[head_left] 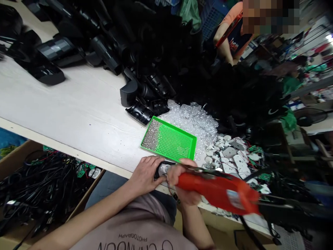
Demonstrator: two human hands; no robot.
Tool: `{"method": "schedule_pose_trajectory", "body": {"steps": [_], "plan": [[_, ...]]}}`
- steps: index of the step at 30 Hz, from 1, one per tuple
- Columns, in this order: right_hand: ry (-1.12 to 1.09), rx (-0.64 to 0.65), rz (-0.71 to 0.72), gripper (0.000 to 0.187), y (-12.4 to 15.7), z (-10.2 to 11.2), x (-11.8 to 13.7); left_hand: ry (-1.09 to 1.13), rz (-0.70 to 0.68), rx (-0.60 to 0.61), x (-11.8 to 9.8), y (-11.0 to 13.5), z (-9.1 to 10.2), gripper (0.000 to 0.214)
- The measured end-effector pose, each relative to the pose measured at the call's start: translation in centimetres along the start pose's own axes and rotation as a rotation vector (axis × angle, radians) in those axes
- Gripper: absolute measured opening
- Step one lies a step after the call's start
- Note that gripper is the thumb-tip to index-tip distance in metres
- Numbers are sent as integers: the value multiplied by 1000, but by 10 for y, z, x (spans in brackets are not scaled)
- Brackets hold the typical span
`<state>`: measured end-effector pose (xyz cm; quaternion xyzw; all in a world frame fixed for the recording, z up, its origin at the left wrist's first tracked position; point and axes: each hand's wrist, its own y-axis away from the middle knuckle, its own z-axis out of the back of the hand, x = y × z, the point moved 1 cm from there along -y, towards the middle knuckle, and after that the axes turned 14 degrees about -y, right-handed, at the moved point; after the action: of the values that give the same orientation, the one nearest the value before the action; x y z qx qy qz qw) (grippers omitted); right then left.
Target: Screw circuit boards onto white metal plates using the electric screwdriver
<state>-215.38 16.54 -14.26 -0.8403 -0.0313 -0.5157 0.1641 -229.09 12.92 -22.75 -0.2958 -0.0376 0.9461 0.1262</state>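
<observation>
- A cluttered workshop surrounds a white wood-grain table (pixel 78 104), with a co-worker's arm (pixel 223 45) beyond its far edge.
- Black plastic housings (pixel 128 92) crowd the far side, heaped high toward the right.
- Near the front edge sits a green tray (pixel 179 146), its left end covered with small metal screws (pixel 151 135), the rest of its grid mostly bare.
- Clear plastic pieces (pixel 192 119) and white plastic parts (pixel 229 152) lie in loose piles beside it, many remaining.
- At the front edge, the hands are close together: the left hand (pixel 144 175) clamps a small black-and-metal part (pixel 162 170), and the right hand (pixel 182 184) grips a red electric screwdriver (pixel 215 189), its shaft reaching toward that part.
- Below the table, a cardboard box (pixel 15 163) holds tangled black cables (pixel 44 187).
</observation>
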Motion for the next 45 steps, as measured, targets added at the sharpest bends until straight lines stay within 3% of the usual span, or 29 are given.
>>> {"method": "schedule_pose_trajectory", "body": {"steps": [3,5,10,14,22,27,32,35,40,45], "plan": [[-31,-51,252,65,-18,18,28,-25,1,4,1,-1,0,60],[-12,-109,314,63,-35,36,32,-30,0,6,1,-2,1,61],[-1,-210,205,60,-66,66,-2,-5,31,15,1,-6,4,43],[2,-245,139,63,-70,69,-22,-9,38,27,0,-6,4,42],[5,-198,140,60,-67,75,-32,-29,25,28,1,-4,2,44],[24,-182,119,68,-70,70,-27,-27,33,35,0,-5,3,44],[-48,-222,263,72,-58,45,16,-43,20,50,-1,-6,4,44],[-88,-201,224,77,-38,28,29,-53,14,37,0,-6,3,45],[-116,-227,141,75,-10,21,9,-43,19,33,-1,-6,3,43],[-107,-273,95,77,-7,24,-4,-35,11,14,-2,-6,5,43]]}}
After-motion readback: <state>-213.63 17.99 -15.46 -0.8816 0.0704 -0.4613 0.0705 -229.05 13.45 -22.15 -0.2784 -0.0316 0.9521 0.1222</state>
